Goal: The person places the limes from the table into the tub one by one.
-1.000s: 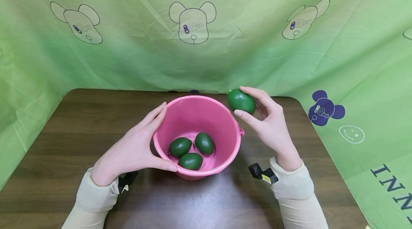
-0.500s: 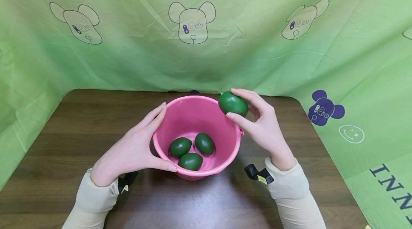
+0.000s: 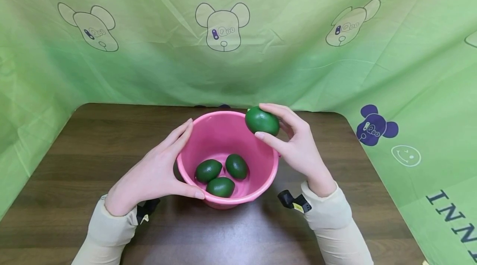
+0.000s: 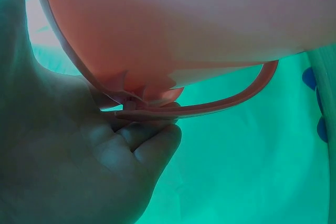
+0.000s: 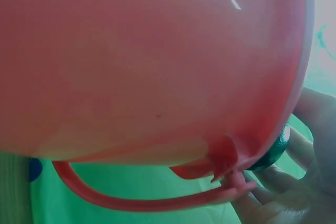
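A pink bucket (image 3: 261, 174) with three dark green limes on its floor stands on the table; the nearest lime (image 3: 220, 186) lies at the front. My left hand (image 3: 152, 169) holds the bucket's left side, thumb along the front rim and fingers spread toward the back. In the left wrist view, its fingers (image 4: 157, 145) bend beneath the handle joint. Between the thumb and fingers of my right hand (image 3: 299, 145) is another lime (image 3: 262, 121), held over the bucket's right back rim. The bucket wall hides most of that lime in the right wrist view.
The bucket's handle (image 5: 142, 203) hangs down along its far side. A brown wooden table (image 3: 93, 145) lies under everything. Green printed cloth (image 3: 223, 74) rises right behind the table and runs down its right side. A small black camera (image 3: 294, 201) sits at the right wrist.
My right hand has moved left with the lime, from beside the bucket to over its right rim. The left hand, the bucket and the three limes inside have stayed in place.
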Tool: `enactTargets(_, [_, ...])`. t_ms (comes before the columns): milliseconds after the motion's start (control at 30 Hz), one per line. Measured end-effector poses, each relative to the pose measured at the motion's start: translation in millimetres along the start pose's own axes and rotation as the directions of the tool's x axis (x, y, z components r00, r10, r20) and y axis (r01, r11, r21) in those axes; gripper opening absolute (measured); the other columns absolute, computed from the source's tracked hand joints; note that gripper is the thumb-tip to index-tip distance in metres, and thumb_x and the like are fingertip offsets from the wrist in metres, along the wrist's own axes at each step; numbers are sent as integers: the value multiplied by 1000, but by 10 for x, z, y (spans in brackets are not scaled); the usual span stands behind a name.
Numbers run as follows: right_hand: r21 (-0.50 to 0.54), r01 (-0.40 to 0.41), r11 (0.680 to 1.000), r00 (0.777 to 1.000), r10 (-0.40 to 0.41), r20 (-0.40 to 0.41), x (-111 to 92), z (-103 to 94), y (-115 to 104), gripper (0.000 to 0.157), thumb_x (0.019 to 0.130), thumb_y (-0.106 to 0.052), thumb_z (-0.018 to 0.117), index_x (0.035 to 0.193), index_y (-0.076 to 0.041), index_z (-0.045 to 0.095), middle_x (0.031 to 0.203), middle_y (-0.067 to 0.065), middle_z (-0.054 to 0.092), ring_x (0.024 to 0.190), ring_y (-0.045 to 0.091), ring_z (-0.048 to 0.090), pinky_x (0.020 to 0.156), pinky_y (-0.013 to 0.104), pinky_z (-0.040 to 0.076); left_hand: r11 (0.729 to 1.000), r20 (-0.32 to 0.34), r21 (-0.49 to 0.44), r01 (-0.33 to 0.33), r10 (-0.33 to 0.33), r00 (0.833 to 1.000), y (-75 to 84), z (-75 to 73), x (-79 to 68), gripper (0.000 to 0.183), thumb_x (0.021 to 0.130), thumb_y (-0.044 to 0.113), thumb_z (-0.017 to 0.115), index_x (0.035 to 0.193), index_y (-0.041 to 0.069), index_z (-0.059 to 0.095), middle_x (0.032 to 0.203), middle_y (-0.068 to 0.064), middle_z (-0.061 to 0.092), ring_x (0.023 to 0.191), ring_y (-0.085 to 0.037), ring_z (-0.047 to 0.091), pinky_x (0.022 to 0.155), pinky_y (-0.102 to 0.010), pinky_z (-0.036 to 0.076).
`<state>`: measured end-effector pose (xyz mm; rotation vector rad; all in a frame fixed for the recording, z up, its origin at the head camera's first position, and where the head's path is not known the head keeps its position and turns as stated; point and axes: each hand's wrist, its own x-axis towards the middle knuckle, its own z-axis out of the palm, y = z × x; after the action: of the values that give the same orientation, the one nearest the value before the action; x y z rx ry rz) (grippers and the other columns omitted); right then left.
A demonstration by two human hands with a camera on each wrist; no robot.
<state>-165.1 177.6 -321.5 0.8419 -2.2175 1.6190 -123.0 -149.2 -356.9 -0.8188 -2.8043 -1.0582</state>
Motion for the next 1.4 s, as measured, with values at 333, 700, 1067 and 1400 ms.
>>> enactTargets(333, [7,21,1000,1000,-21,19,44,64,-23,63,81,10,81,138,-13,65,133,5,61,119,27,58,100,37,50,1000,-1,-5,-4,4,1000,-4,-1,-2,141,57,82,80,165,23,10,167,19,3,150,-14,20,111,-45,37])
enactTargets(700, [15,43,999,998,-44,48,74,145,-14,63,81,11,81,138,-11,65,135,4,61,120,27,58,101,38,49,1000,3,-3,-5,5,1000,0,-5,1,141,57,83,79,165,23,10,167,18,3,150,-14,19,112,-45,36])
enactTargets(1067, [22,34,999,996,-36,83,108,249,-280,55,81,16,77,133,6,62,133,12,60,121,25,57,104,41,46,1000,15,-2,9,-9,1000,1,-23,15,139,58,82,79,164,27,9,167,18,4,150,-16,20,109,-47,41])
enactTargets(1400, [-26,62,998,992,-58,109,92,308,-265,53,81,11,80,131,4,64,133,12,61,121,23,58,98,37,51,1000,18,-2,10,-10,1000,1,-20,11,139,59,82,79,164,27,9,167,18,4,150,-16,21,108,-47,41])
